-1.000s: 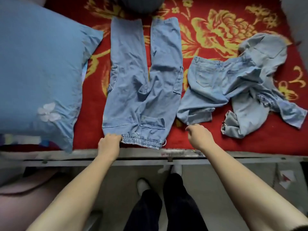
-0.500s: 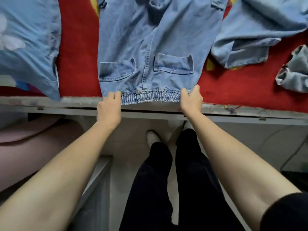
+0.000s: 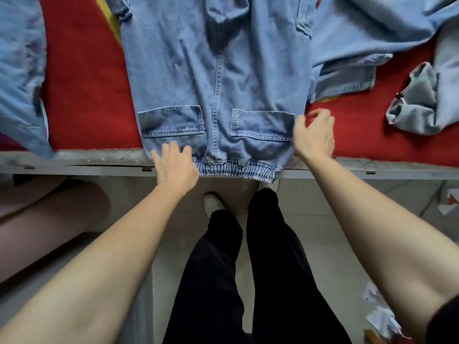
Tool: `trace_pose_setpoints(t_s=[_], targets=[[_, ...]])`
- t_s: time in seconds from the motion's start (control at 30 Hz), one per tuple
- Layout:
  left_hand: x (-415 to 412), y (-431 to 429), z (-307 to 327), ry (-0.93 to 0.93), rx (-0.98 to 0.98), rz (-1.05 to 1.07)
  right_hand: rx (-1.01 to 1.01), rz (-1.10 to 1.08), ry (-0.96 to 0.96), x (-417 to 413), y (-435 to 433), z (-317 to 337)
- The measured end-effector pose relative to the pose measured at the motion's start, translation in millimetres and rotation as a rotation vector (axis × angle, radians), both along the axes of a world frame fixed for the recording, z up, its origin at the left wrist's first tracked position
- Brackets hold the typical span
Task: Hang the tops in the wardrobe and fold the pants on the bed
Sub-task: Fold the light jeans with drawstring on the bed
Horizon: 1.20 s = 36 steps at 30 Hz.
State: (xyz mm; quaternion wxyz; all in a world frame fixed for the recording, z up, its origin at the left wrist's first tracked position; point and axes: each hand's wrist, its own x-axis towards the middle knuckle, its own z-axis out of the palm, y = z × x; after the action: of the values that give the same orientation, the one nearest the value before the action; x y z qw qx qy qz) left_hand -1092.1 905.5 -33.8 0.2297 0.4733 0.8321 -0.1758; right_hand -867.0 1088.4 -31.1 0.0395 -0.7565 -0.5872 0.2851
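Light blue denim pants (image 3: 218, 70) lie flat on the red bed cover (image 3: 87, 83), back pockets up, with the elastic waistband hanging over the bed's edge. My left hand (image 3: 175, 165) rests flat on the left end of the waistband, fingers spread. My right hand (image 3: 314, 135) is at the pants' right edge beside the pocket. Its fingers are loosely curled and blurred, its thumb touches the denim, and nothing shows between thumb and fingers. A second pair of jeans (image 3: 360, 33) lies rumpled to the right. Beyond it is a crumpled grey-blue garment (image 3: 422, 103).
A blue pillow (image 3: 19, 70) lies at the left of the bed. The grey bed frame edge (image 3: 87, 160) runs across in front of me. My legs in black trousers (image 3: 248, 269) stand on the floor below. A pink object (image 3: 49, 214) sits at lower left, and paper scraps (image 3: 382, 316) at lower right.
The view has dipped and closed in on the waistband. My left hand has slid up onto the waistband and spread flat. My right hand left the waistband's right end and rose beside the pocket.
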Motion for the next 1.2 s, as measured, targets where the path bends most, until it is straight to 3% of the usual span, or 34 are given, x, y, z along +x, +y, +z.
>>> trace_pose_setpoints(t_s=[0.07,0.17,0.2,0.27,0.37,0.47,0.53,0.6,0.7,0.83,0.9,0.97,1.0,1.07,1.13,1.2], targets=[[10,12,-2,-0.048,0.170,0.039,-0.015,-0.231,0.165,-8,36,-8],[32,30,-3,-0.149,0.239,0.068,-0.315,-0.627,0.568,-15,79,-13],[39,35,-4,-0.161,0.216,0.072,-0.361,-0.648,0.633,-13,87,-14],[51,45,-5,-0.187,0.116,0.103,-0.342,-0.562,0.555,-4,101,-14],[63,62,-7,-0.200,-0.037,0.179,-0.011,-0.352,0.283,15,125,-2],[67,74,-2,-0.172,-0.112,0.249,0.512,-0.355,0.266,44,152,21],[70,79,1,-0.164,-0.163,0.251,0.627,-0.392,0.159,73,159,24],[72,82,4,-0.161,-0.215,0.245,0.409,-0.385,0.046,107,153,10],[77,84,6,-0.123,-0.233,0.258,-0.246,-0.402,-0.094,142,127,-14],[104,90,11,0.024,0.042,0.332,-0.429,-0.154,-0.272,124,115,-15],[120,93,12,0.023,0.234,0.369,-0.593,-0.017,-0.183,101,112,-10],[135,93,11,-0.028,0.383,0.352,-0.834,-0.024,0.066,73,110,-3],[143,93,9,-0.055,0.434,0.322,-0.864,-0.027,0.165,59,113,-2],[157,93,7,-0.120,0.466,0.223,-0.678,-0.024,0.286,28,123,-7],[168,97,6,-0.182,0.354,0.109,-0.457,-0.061,0.410,5,134,-13],[174,101,4,-0.209,0.164,0.020,-0.442,-0.096,0.560,-11,144,-20]])
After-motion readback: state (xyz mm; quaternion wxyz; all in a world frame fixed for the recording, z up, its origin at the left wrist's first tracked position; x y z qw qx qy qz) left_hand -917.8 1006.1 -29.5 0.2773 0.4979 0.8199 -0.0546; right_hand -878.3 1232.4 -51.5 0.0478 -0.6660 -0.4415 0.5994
